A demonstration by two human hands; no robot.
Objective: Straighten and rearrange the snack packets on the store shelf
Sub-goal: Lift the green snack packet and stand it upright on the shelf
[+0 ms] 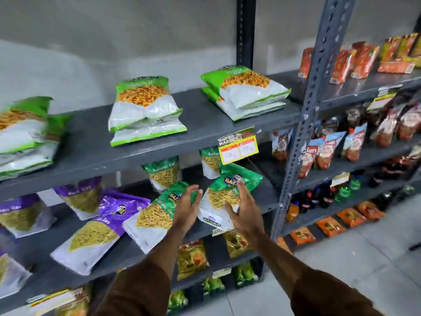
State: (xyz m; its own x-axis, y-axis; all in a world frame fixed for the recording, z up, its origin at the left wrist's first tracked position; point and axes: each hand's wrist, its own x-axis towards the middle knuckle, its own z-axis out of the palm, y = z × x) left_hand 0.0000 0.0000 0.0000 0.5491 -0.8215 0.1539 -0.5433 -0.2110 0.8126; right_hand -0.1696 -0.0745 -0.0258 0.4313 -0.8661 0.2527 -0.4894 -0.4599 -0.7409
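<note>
Right hand: my fingers grasping green packet at shelf front edge.
Left hand: fingers released, at packet's 9 o'clock.

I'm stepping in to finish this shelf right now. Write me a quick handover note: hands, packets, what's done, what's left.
Left hand: open, resting against a tilted dark green packet on the middle shelf.
Right hand: fingers around the neighbouring green packet, which leans over the shelf's front edge.
Done: the light green packets on the top shelf lie in neat flat stacks.
Left: stand both green packets straight in line with the upright ones behind; the purple packets to the left also lie askew.
</note>
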